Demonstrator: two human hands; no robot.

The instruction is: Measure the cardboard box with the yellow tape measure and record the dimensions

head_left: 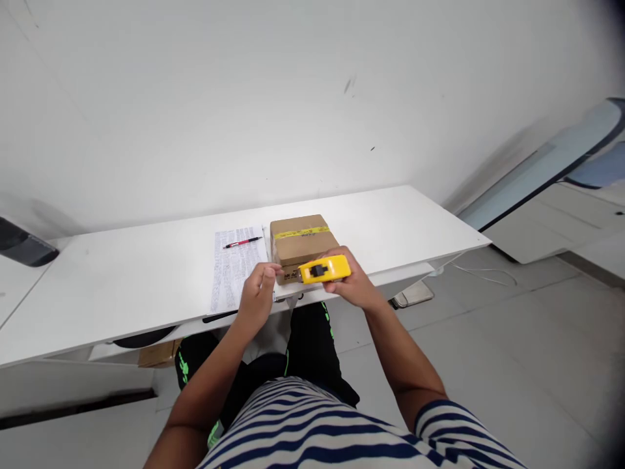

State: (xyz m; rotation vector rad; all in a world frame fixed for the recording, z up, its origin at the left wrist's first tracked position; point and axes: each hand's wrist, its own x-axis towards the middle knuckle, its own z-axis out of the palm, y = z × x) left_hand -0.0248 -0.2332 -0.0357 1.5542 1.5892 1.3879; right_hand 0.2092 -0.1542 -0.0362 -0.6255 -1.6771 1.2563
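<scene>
My right hand (pixel 355 281) is closed around a yellow tape measure (pixel 336 267) with a black lock button on its upper side. It holds the tape measure in front of the near side of a brown cardboard box (pixel 301 244), which has yellow printed tape across its top. A small gap separates the tape measure's left end from my left hand (pixel 258 290). That hand looks empty, thumb and forefinger pointing toward the tape measure and the other fingers partly hidden. No drawn-out blade can be made out.
On the white table (pixel 146 273), left of the box, lie handwritten sheets of paper (pixel 228 273) with a red and black pen (pixel 243 242) on top. A white wall (pixel 244 98) rises behind. A dark object (pixel 27 241) stands at the far left, and a cable (pixel 488 277) lies on the floor.
</scene>
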